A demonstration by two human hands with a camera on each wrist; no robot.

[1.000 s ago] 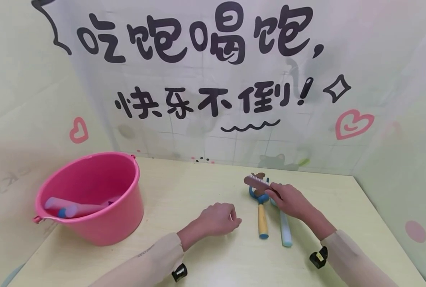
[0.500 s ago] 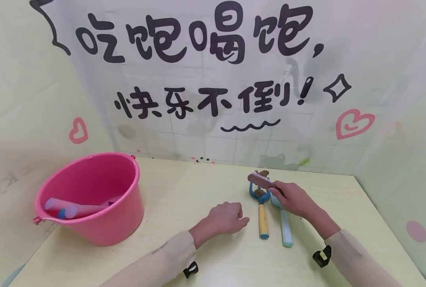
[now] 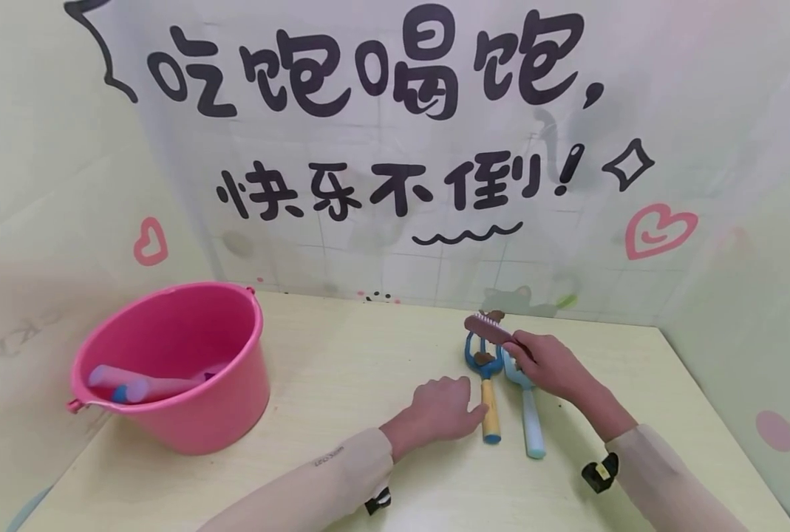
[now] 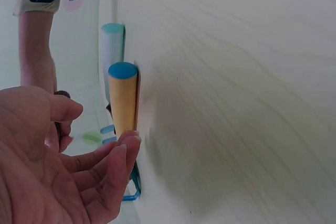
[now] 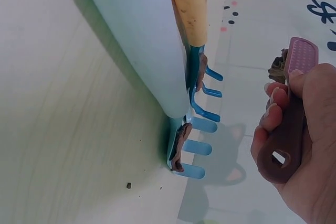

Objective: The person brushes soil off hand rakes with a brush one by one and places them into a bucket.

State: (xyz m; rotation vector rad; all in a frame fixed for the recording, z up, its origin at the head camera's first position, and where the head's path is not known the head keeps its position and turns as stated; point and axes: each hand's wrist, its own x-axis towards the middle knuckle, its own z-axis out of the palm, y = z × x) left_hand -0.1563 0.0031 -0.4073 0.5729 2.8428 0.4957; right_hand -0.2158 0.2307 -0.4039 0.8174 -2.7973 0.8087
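Note:
My right hand [image 3: 546,363] grips the dark brown handle of a small brush [image 5: 286,148]. The brush head, with white bristles, overlaps the tines of a blue toy rake in the head view; a brown clump [image 5: 277,67] shows by its bristles. Flat on the table, the blue rake has a yellow handle [image 3: 491,414] and brown, mud-like lumps [image 3: 483,358] on its tines. Beside it lies a light blue toy rake [image 3: 533,428], also carrying brown stuff [image 5: 181,148]. My left hand [image 3: 441,410], fingers loosely bent and holding nothing, is right at the yellow handle.
At the left of the table stands a pink bucket [image 3: 235,399] with lilac tubes [image 3: 168,388] and something blue inside. Small dark crumbs [image 5: 128,185] lie near the light blue rake. A printed sheet [image 3: 341,244] backs the table [image 3: 328,355].
My left hand has moved right, up to the yellow handle. The right hand has shifted the brush slightly right and up over the blue rake's tines.

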